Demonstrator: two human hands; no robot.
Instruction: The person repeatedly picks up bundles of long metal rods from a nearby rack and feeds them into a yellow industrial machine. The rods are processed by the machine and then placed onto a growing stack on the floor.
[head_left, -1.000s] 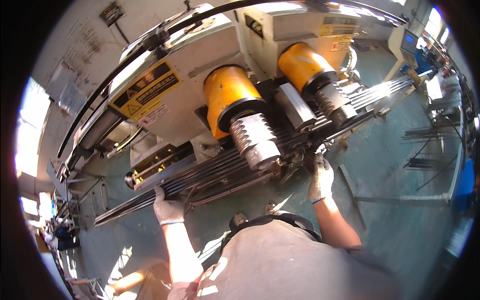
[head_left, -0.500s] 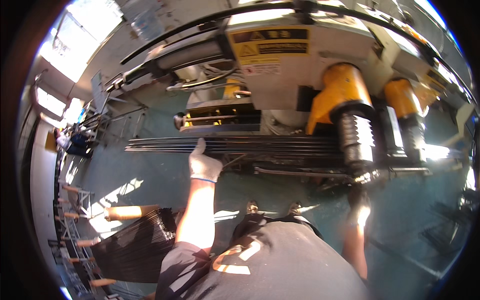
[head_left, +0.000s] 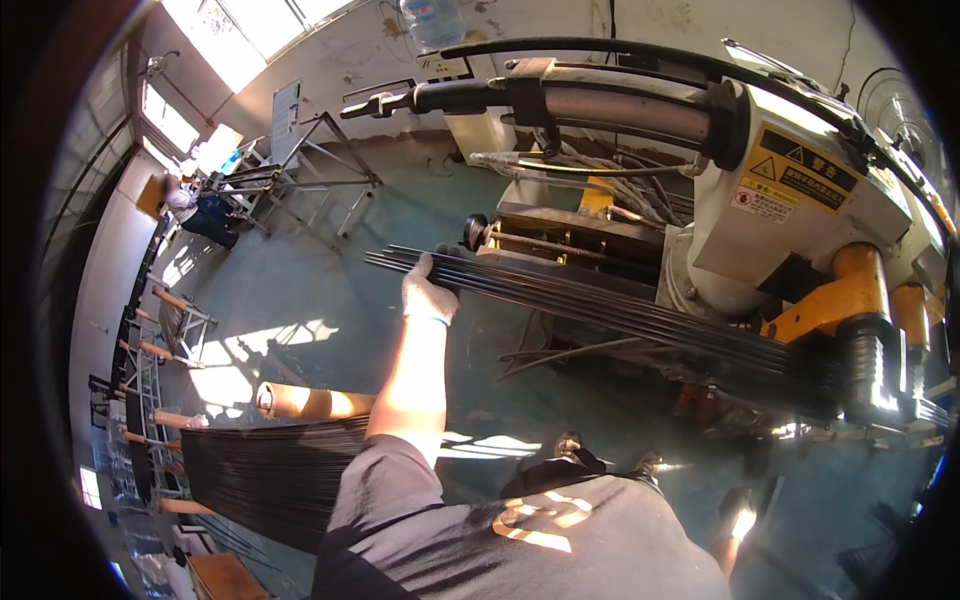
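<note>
My left hand (head_left: 428, 294), in a pale glove with a blue cuff edge, is closed around a bundle of long thin black rods (head_left: 590, 305) near their left end. The rods slant down to the right across the front of a machine (head_left: 800, 190). Their far part passes by the machine's ribbed dark cylinder (head_left: 868, 370) below an orange arm (head_left: 845, 295). Low on the right, my right hand (head_left: 737, 512) hangs beside my body, apart from the rods. Glare and shadow hide its fingers.
A stack of black rods (head_left: 270, 475) lies at the lower left, by a tan padded roller (head_left: 310, 401). Racks with similar rollers (head_left: 165, 350) line the left side. Farther back are a metal frame (head_left: 330, 180) and another person (head_left: 200, 210).
The view has turned left. The rods, level before, now slant with their left end farther away, still in my left hand. My right hand has moved back from the machine toward my body.
</note>
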